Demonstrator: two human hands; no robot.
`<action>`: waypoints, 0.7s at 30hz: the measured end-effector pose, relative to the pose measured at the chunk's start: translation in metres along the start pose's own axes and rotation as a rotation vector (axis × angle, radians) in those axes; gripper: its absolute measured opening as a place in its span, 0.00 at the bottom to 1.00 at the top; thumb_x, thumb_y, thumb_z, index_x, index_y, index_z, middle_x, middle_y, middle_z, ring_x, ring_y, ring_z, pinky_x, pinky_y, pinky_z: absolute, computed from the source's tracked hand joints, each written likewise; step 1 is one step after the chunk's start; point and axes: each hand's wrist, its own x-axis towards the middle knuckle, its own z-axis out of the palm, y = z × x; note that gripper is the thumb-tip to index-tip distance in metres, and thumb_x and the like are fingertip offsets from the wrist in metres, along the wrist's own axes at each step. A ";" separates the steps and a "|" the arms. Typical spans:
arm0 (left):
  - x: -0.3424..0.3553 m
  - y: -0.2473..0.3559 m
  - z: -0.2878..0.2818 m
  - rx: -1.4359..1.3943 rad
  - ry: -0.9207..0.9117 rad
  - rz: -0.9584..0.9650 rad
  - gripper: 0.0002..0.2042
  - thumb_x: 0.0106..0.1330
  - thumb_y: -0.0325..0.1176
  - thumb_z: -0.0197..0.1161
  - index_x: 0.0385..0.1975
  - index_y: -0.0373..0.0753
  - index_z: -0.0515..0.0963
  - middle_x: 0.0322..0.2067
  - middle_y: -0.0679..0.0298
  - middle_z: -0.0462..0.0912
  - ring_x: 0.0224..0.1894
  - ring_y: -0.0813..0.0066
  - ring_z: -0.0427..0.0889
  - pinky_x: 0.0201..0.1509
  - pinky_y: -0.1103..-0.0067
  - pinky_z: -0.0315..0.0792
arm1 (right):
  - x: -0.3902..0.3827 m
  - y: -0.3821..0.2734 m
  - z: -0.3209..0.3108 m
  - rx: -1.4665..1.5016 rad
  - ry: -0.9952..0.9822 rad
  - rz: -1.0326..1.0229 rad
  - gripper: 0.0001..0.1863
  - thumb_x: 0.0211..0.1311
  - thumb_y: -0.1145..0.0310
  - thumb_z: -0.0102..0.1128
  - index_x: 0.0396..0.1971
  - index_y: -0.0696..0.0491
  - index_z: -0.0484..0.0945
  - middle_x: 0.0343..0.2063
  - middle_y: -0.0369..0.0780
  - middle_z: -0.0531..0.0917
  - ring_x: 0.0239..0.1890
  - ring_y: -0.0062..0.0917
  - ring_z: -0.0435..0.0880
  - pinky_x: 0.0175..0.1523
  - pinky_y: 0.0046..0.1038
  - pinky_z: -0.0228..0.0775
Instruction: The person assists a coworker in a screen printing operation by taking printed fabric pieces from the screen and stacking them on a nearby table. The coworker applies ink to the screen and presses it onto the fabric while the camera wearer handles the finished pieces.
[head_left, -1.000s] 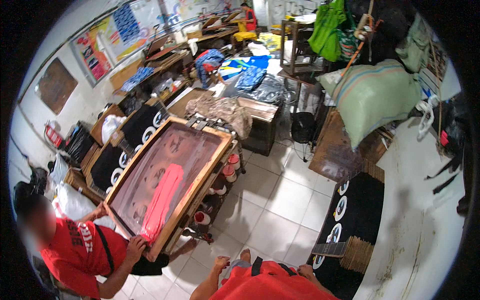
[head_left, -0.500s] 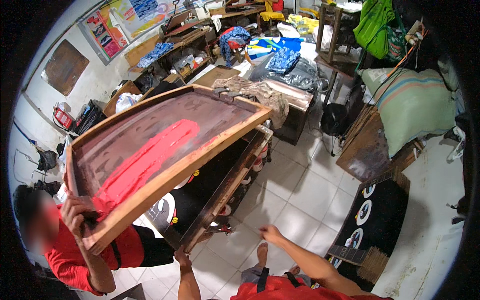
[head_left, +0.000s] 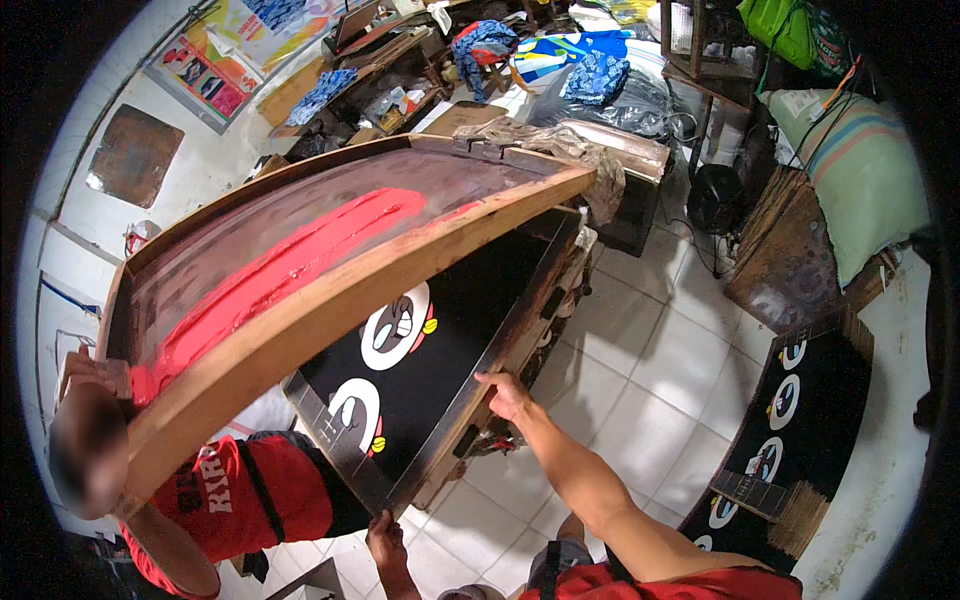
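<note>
A flat board (head_left: 462,318) covered in black cloth with white cartoon faces lies on the print table (head_left: 562,312). At the board's near corner my left hand (head_left: 386,545) is closed, its thumb on top. My right hand (head_left: 508,397) holds the right-hand edge, fingertips over the rim and the other fingers curled below. Above the board, a wooden screen-printing frame (head_left: 330,305) is tilted up, with a thick band of red ink (head_left: 290,268) across its mesh. A co-worker's hand (head_left: 80,372) is at its near left end.
On the right, several similar printed boards (head_left: 785,400) lie stacked near the wall. Beyond them stand a brown panel (head_left: 790,255) and a stuffed green sack (head_left: 860,170). The co-worker in a red shirt (head_left: 255,490) stands close on the left. A cloth-draped bench (head_left: 620,150) is behind the frame.
My right hand has moved from over the floor onto the board's right-hand edge. My left hand stays at the near corner. The view has shifted, and the co-worker still keeps the frame raised.
</note>
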 end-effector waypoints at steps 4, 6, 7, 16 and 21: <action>-0.048 -0.005 -0.002 0.134 0.078 -0.022 0.11 0.60 0.44 0.57 0.29 0.42 0.72 0.20 0.72 0.70 0.22 0.81 0.68 0.27 0.80 0.60 | -0.063 -0.023 0.002 -0.060 0.066 -0.004 0.10 0.45 0.78 0.61 0.29 0.53 0.72 0.27 0.37 0.76 0.34 0.29 0.77 0.43 0.34 0.70; -0.069 -0.005 -0.013 0.152 0.226 -0.044 0.15 0.58 0.50 0.58 0.31 0.44 0.73 0.21 0.70 0.74 0.26 0.80 0.71 0.31 0.77 0.62 | -0.128 -0.026 0.001 -0.091 0.066 -0.125 0.09 0.45 0.79 0.60 0.27 0.54 0.72 0.24 0.36 0.73 0.31 0.27 0.76 0.40 0.30 0.71; -0.079 -0.007 -0.017 0.210 0.401 -0.001 0.16 0.56 0.49 0.59 0.32 0.43 0.73 0.22 0.70 0.75 0.27 0.80 0.72 0.33 0.76 0.62 | -0.168 -0.029 -0.002 -0.120 0.139 -0.082 0.10 0.45 0.79 0.60 0.30 0.55 0.72 0.24 0.35 0.73 0.31 0.27 0.76 0.40 0.29 0.71; -0.226 -0.044 0.013 0.420 0.116 0.504 0.17 0.56 0.37 0.63 0.41 0.35 0.71 0.35 0.66 0.74 0.35 0.78 0.72 0.39 0.78 0.63 | -0.536 -0.030 -0.032 -0.064 0.301 -0.377 0.14 0.37 0.81 0.59 0.29 0.54 0.73 0.25 0.35 0.76 0.30 0.26 0.76 0.41 0.30 0.70; -0.300 -0.059 0.115 0.565 -0.263 0.624 0.17 0.56 0.36 0.63 0.38 0.29 0.73 0.33 0.62 0.76 0.34 0.79 0.72 0.39 0.81 0.67 | -0.669 -0.033 -0.025 -0.058 0.400 -0.575 0.14 0.35 0.82 0.58 0.28 0.54 0.74 0.23 0.36 0.77 0.27 0.25 0.77 0.39 0.30 0.71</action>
